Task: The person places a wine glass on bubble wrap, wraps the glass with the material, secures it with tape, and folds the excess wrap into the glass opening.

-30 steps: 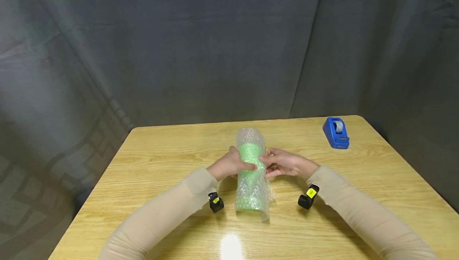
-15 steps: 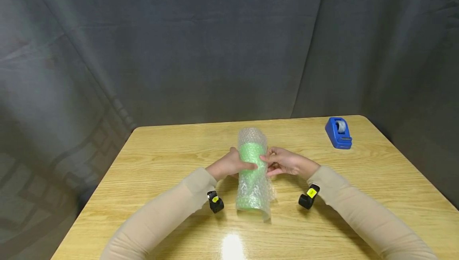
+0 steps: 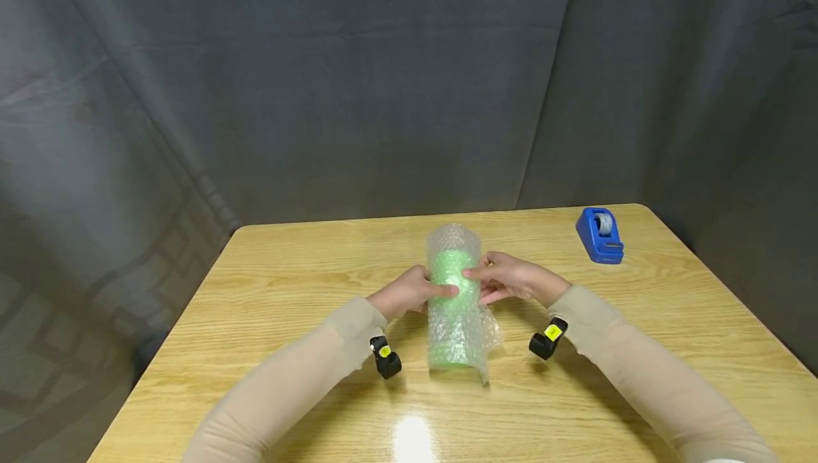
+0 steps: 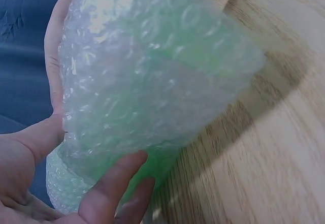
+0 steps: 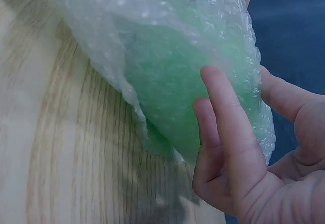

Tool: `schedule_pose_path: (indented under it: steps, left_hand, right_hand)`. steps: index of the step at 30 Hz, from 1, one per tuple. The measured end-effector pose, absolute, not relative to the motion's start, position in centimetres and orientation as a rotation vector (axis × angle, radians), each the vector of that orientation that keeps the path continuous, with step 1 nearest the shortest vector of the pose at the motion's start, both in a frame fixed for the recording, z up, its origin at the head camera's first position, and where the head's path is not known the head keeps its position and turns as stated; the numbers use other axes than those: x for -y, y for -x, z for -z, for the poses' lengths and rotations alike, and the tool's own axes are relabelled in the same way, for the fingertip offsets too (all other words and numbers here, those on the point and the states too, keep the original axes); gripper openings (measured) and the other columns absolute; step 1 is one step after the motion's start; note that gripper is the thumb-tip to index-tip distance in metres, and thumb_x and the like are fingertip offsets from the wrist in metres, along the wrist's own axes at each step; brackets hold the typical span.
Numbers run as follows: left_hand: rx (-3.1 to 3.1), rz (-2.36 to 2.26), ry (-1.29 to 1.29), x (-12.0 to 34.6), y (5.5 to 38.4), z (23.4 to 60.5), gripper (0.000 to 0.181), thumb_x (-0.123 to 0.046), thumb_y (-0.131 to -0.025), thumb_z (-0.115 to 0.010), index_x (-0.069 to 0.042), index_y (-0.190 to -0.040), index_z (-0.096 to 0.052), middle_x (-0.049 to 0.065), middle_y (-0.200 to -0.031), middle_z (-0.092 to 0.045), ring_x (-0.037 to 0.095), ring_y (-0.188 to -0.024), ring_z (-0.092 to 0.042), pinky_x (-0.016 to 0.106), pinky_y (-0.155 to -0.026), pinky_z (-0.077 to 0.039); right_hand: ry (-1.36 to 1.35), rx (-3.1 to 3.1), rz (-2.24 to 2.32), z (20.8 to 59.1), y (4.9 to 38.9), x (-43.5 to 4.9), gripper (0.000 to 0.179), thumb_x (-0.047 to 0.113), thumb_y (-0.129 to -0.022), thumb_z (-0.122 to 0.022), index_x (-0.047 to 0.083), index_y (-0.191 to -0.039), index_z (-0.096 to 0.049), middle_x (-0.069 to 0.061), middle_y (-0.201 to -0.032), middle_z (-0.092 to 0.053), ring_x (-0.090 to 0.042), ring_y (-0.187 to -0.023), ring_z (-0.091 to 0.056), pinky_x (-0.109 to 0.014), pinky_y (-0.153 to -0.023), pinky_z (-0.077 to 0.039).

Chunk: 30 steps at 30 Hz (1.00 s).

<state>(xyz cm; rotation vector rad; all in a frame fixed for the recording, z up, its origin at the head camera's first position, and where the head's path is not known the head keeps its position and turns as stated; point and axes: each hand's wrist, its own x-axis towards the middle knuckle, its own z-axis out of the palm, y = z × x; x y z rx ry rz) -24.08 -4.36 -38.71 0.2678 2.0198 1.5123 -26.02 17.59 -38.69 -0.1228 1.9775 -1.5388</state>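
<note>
A green cylinder-shaped object lies lengthwise inside clear bubble wrap, its kind blurred by the wrap. My left hand grips the bundle from the left, thumb across its top. From the right, my right hand holds it with the thumb on top and fingers at its side. In the left wrist view, fingers of my left hand reach beneath the wrap. The right wrist view has two fingers of my right hand against the underside, beside a loose wrap edge.
A blue tape dispenser with a roll of tape stands at the back right of the wooden table. Dark grey curtains hang behind the table and at both sides. Black wrist cameras hang below both sleeves.
The bundle has shifted slightly right and away, turning a little between both hands. More of the loose wrap flap shows at its right. My right hand has moved slightly farther back.
</note>
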Motion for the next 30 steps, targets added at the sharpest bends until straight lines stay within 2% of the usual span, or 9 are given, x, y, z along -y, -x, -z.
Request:
schedule_pose_path:
  steps: [8, 13, 16, 21, 23, 28, 30]
  left_hand:
    - [-2.022, -1.483, -0.261, 4.7, 24.2, 38.7, 0.040, -0.022, -0.093, -0.066, 0.005, -0.120, -0.055, 0.013, -0.112, -0.066, 0.022, -0.097, -0.067, 0.039, -0.086, -0.056]
    - [-2.149, -1.373, -0.248, 4.7, 24.1, 38.3, 0.039, -0.028, -0.091, -0.069, 0.002, -0.113, -0.060, 0.010, -0.104, -0.067, 0.017, -0.089, -0.065, 0.038, -0.083, -0.056]
    - [-2.344, -1.240, -0.256, 4.4, 23.8, 37.7, 0.053, -0.034, -0.088, -0.071, 0.007, -0.119, -0.057, 0.018, -0.116, -0.060, 0.022, -0.092, -0.059, 0.039, -0.082, -0.052]
    - [-2.532, -1.126, -0.281, 3.9, 23.4, 37.1, 0.083, -0.035, -0.086, -0.073, 0.012, -0.141, -0.033, 0.028, -0.142, -0.040, 0.032, -0.115, -0.052, 0.044, -0.092, -0.049]
    - [-2.519, -1.150, -0.294, 3.9, 23.3, 37.1, 0.084, -0.033, -0.087, -0.073, 0.012, -0.143, -0.029, 0.027, -0.140, -0.042, 0.030, -0.111, -0.053, 0.041, -0.089, -0.050]
    - [-2.485, -1.193, -0.354, 3.8, 23.4, 37.2, 0.077, -0.044, -0.087, -0.069, 0.010, -0.135, -0.039, 0.020, -0.118, -0.056, 0.022, -0.087, -0.055, 0.031, -0.071, -0.049]
    - [-2.504, -1.170, -0.370, 3.7, 23.4, 37.1, 0.084, -0.051, -0.086, -0.067, 0.010, -0.135, -0.039, 0.023, -0.122, -0.055, 0.022, -0.089, -0.056, 0.031, -0.071, -0.050]
  right_hand:
    - [0.151, -1.995, 1.492, 38.4, 26.3, -17.3, 0.024, 0.023, -0.099, -0.056, 0.002, -0.090, -0.049, -0.003, -0.071, -0.061, -0.009, -0.058, -0.064, -0.025, -0.063, -0.059]
    - [0.144, -2.003, 1.464, 38.4, 26.5, -17.1, 0.025, 0.023, -0.099, -0.056, 0.002, -0.086, -0.053, -0.002, -0.068, -0.062, -0.009, -0.055, -0.063, -0.026, -0.063, -0.059]
    - [0.114, -2.002, 1.467, 38.5, 26.6, -17.0, 0.024, 0.023, -0.099, -0.057, 0.001, -0.092, -0.048, -0.005, -0.073, -0.062, -0.010, -0.058, -0.065, -0.026, -0.064, -0.059]
    - [0.093, -2.000, 1.472, 38.5, 26.6, -16.9, 0.026, 0.023, -0.099, -0.057, 0.001, -0.098, -0.043, -0.005, -0.076, -0.060, -0.010, -0.061, -0.066, -0.025, -0.065, -0.059]
    - [0.096, -2.005, 1.465, 38.5, 26.6, -16.9, 0.025, 0.023, -0.099, -0.057, 0.002, -0.098, -0.043, -0.005, -0.075, -0.060, -0.009, -0.059, -0.065, -0.025, -0.064, -0.059]
    - [0.099, -2.008, 1.460, 38.2, 26.5, -16.9, 0.025, 0.022, -0.099, -0.056, 0.004, -0.095, -0.040, -0.005, -0.074, -0.056, -0.009, -0.057, -0.062, -0.024, -0.063, -0.058]
    - [0.107, -2.007, 1.458, 38.0, 26.5, -16.9, 0.025, 0.022, -0.099, -0.056, 0.004, -0.089, -0.041, -0.004, -0.071, -0.055, -0.009, -0.056, -0.061, -0.023, -0.062, -0.058]
